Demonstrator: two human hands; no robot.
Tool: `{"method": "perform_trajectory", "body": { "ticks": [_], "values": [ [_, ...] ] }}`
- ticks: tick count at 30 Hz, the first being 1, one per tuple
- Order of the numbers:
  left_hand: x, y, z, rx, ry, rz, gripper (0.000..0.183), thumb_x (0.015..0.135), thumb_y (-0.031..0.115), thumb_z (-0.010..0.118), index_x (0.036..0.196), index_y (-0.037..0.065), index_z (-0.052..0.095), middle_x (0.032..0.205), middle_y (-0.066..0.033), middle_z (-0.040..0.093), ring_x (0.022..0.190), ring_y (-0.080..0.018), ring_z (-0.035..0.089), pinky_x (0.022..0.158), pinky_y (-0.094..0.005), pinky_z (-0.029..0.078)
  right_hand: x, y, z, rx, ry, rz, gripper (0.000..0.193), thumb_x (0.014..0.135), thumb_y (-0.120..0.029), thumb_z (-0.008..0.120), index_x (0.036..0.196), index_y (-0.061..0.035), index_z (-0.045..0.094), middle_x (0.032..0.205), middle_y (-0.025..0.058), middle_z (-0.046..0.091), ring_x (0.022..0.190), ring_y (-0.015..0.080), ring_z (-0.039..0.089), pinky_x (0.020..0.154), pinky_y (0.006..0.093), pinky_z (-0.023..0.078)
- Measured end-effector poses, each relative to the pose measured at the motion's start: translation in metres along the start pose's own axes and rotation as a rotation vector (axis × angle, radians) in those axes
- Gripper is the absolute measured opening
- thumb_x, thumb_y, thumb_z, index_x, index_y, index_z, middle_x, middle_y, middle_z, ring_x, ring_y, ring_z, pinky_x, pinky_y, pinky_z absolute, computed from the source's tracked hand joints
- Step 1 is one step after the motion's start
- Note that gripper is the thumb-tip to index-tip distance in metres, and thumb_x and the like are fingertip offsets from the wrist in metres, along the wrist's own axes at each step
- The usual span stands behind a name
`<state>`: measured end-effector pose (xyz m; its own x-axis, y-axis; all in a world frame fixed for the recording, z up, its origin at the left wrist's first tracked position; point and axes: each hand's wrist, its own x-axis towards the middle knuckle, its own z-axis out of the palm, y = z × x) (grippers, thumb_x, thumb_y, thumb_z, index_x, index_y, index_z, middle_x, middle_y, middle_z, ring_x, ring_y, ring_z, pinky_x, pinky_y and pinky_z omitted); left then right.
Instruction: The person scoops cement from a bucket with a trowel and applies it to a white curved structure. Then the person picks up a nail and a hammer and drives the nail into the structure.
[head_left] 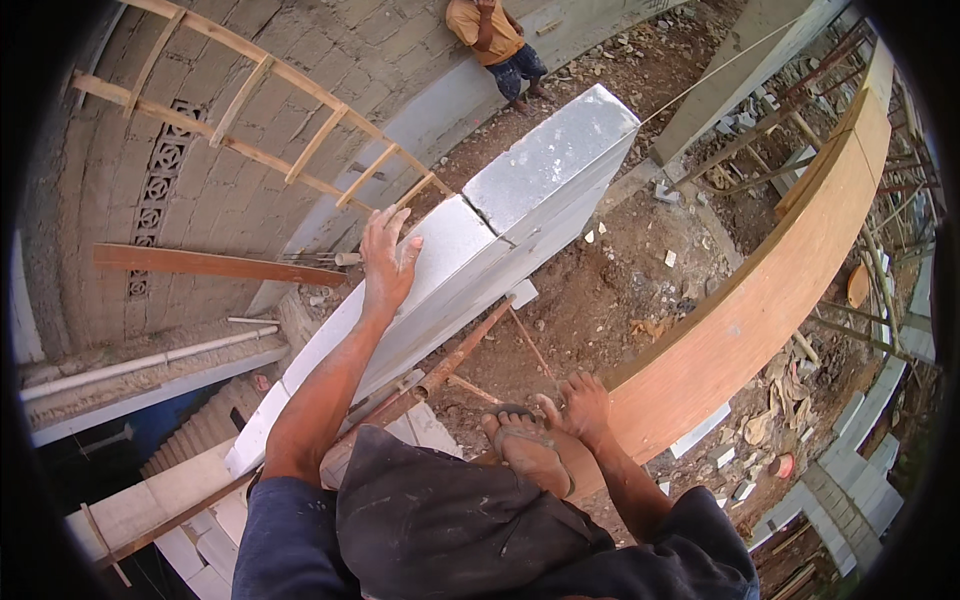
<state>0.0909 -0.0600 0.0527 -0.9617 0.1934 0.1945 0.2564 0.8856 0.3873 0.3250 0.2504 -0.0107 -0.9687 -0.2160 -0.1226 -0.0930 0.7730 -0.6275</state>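
My left hand (388,262) rests on the top edge of a wall of pale grey-white blocks, fingers spread, nothing in its grip. It touches the middle block (450,232). Beyond this stands the end block (555,155), its top slightly higher, with a dark joint between the two. My right hand (582,405) is low beside my sandalled foot (532,452), at the near end of a long wooden plank (735,325). Its fingers are apart and slightly bent, with nothing visible in them. Whether its palm presses on the plank is hidden.
A wooden ladder (265,62) leans along the rough block wall at upper left. At the top stands a person (495,45) in an orange shirt. A diagonal pole (465,355) props below the block wall. Rubble-strewn ground (620,275) lies far beneath; a taut string (735,60) runs from the end block.
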Motion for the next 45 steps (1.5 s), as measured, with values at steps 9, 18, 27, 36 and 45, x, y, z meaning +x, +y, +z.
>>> {"method": "perform_trajectory", "body": {
  "ticks": [9, 18, 27, 36, 45],
  "values": [
    [-0.154, -0.065, -0.189, 0.193, -0.161, 0.136, 0.010, 0.090, 0.014, 0.058, 0.088, 0.005, 0.054, 0.088, -0.0112, 0.053, 0.090, -0.0326, 0.050, 0.088, -0.0465, 0.037, 0.005, 0.011, 0.015, -0.102, -0.058, -0.090, 0.034, 0.082, -0.042, 0.067, 0.079, -0.0078, 0.068, 0.078, 0.0131, 0.063, 0.074, 0.0330, 0.061, 0.068, 0.0422, 0.047],
    [-0.436, -0.043, -0.208, 0.271, 0.652, -0.821, 0.022, 0.085, 0.015, 0.070, 0.101, 0.004, 0.058, 0.106, -0.0138, 0.056, 0.104, -0.0343, 0.052, 0.092, -0.0446, 0.040, 0.028, 0.001, 0.039, -0.292, -0.337, -0.233, 0.028, 0.087, -0.033, 0.060, 0.091, -0.0064, 0.069, 0.091, 0.0151, 0.065, 0.087, 0.0340, 0.062, 0.076, 0.0423, 0.049],
    [-0.731, 0.081, -0.151, 0.560, 1.600, -2.003, 0.044, 0.095, 0.038, 0.058, 0.116, -0.001, 0.057, 0.117, -0.0200, 0.055, 0.111, -0.0319, 0.052, 0.097, -0.0437, 0.040, 0.152, -0.066, 0.010, -0.540, -0.672, -0.395, 0.023, 0.093, -0.018, 0.052, 0.104, -0.0061, 0.067, 0.107, 0.0147, 0.065, 0.101, 0.0330, 0.061, 0.087, 0.0418, 0.050],
    [-1.024, 0.169, -0.180, -0.283, 2.288, -1.801, 0.099, 0.076, 0.076, 0.057, 0.145, 0.010, 0.031, 0.148, -0.0169, 0.036, 0.127, -0.0390, 0.039, 0.101, -0.0513, 0.036, 0.237, -0.328, 0.004, -0.324, -0.876, -0.750, 0.046, 0.085, -0.048, 0.067, 0.089, -0.0021, 0.065, 0.075, 0.0113, 0.063, 0.072, 0.0226, 0.063, 0.067, 0.0336, 0.048],
    [-1.082, 0.099, -0.155, -0.018, 2.887, -1.396, 0.041, 0.087, 0.023, 0.064, 0.116, -0.003, 0.052, 0.110, -0.0179, 0.062, 0.093, -0.0344, 0.066, 0.072, -0.0509, 0.059, 0.166, -0.472, 0.087, -0.418, -1.010, -1.025, 0.039, 0.081, -0.038, 0.074, 0.098, -0.0030, 0.066, 0.084, 0.0129, 0.068, 0.074, 0.0267, 0.066, 0.068, 0.0361, 0.052]
  ]
}}
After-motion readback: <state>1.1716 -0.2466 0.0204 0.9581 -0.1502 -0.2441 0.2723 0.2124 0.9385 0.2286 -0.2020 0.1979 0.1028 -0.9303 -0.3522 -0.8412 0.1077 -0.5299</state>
